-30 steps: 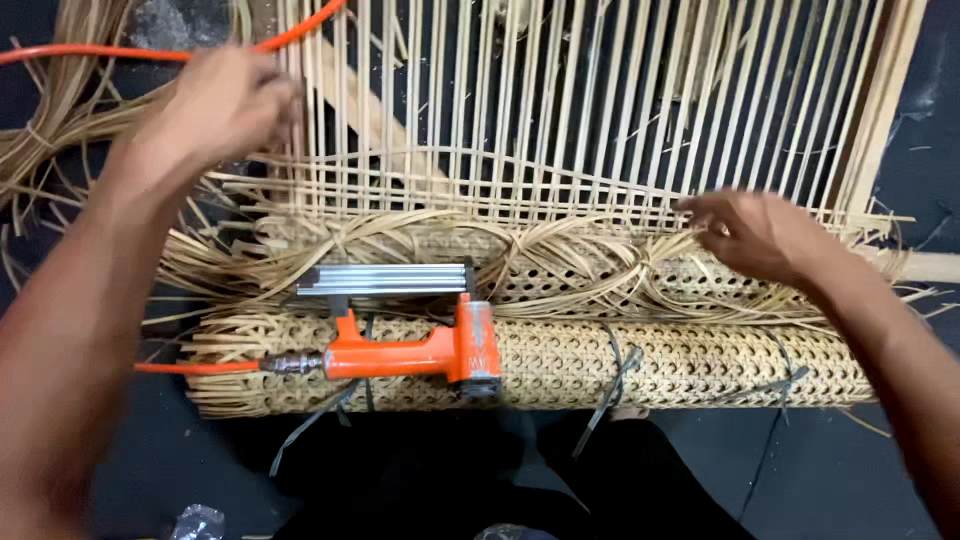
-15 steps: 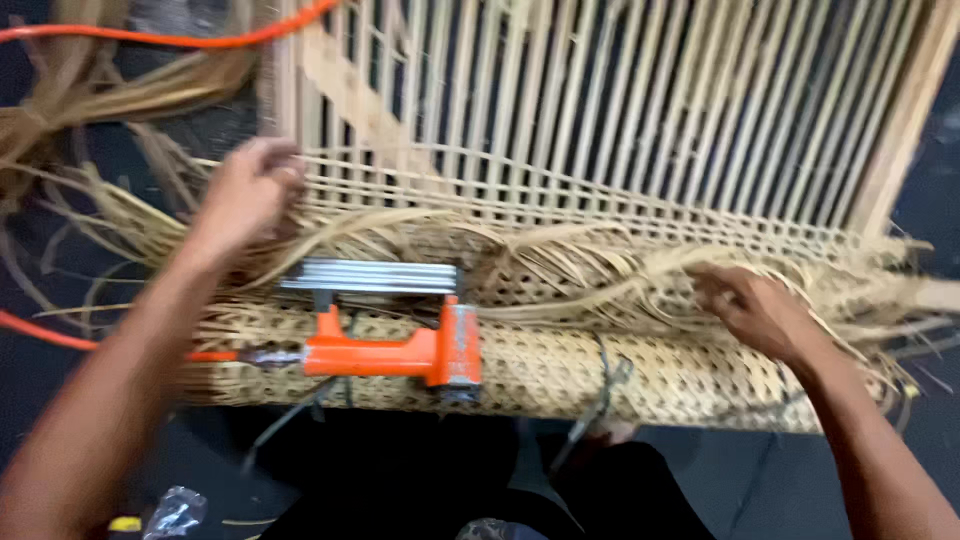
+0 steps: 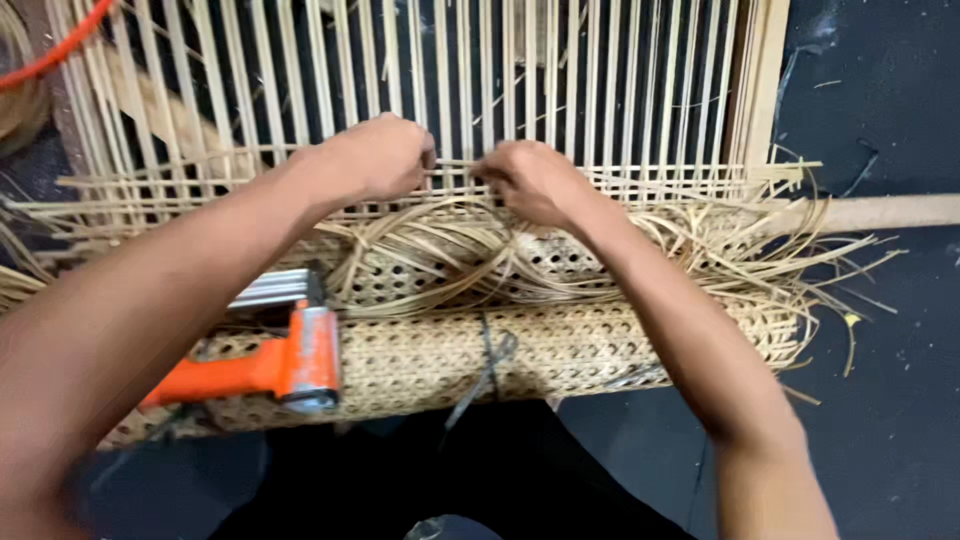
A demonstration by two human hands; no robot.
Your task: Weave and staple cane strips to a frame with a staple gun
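The cane strand (image 3: 455,166) runs crosswise at about twelve o'clock in the view, pinched at both ends; the left hand (image 3: 375,155) closes thumb and fingers on it from nine o'clock, the right hand (image 3: 530,180) from three o'clock, so it stays taut against the upright canes of the wooden frame (image 3: 765,90); loose cane ends (image 3: 450,245) bunch just below; nearer, at six o'clock, the roll of woven cane webbing (image 3: 560,350) carries an orange staple gun (image 3: 285,365) at eight o'clock, parked within reach.
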